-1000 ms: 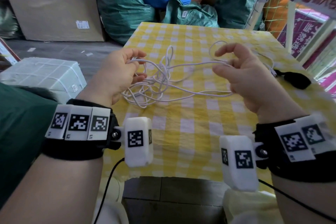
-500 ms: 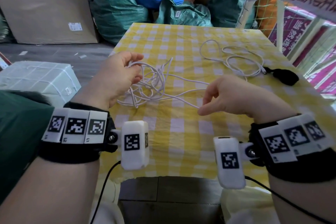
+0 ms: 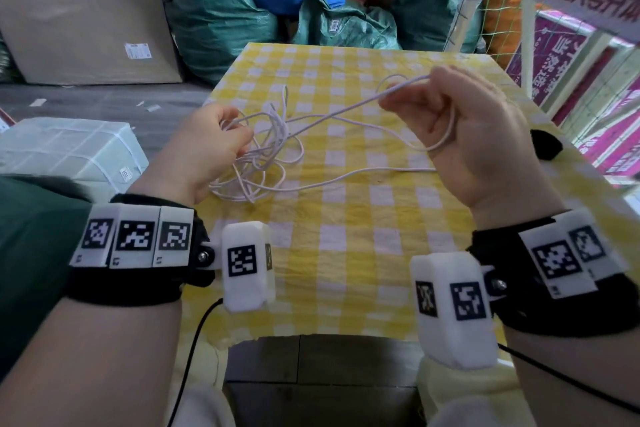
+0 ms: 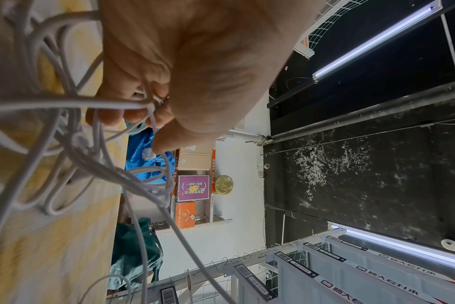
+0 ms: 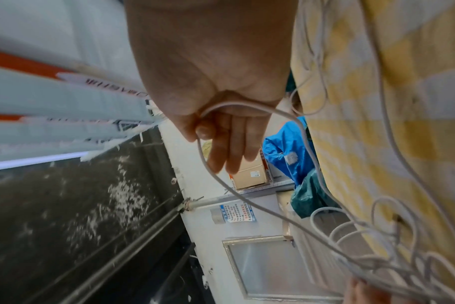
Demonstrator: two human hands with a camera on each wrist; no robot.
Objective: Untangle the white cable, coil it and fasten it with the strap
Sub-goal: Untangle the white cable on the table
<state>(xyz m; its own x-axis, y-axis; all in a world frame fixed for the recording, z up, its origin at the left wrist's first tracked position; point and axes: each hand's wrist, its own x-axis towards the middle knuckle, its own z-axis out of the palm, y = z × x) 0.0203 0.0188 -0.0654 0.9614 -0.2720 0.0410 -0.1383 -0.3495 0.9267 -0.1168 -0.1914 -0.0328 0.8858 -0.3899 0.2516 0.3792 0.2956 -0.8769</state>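
- The right hand (image 3: 474, 135) has risen from low over the yellow checked tablecloth (image 3: 346, 253) and now pinches a strand of the white cable (image 3: 263, 156) between thumb and fingers, a loop hanging round the palm.
- The left hand (image 3: 204, 152) stays put, fingers curled round strands at the tangle's left edge.
- The tangle itself lies on the cloth between both hands, one strand now stretched taut up to the right hand.
- A black strap (image 3: 545, 146) lies just behind the right hand, partly hidden by it.
- Beyond the table: green bags (image 3: 214, 10), a cardboard box (image 3: 86, 10).
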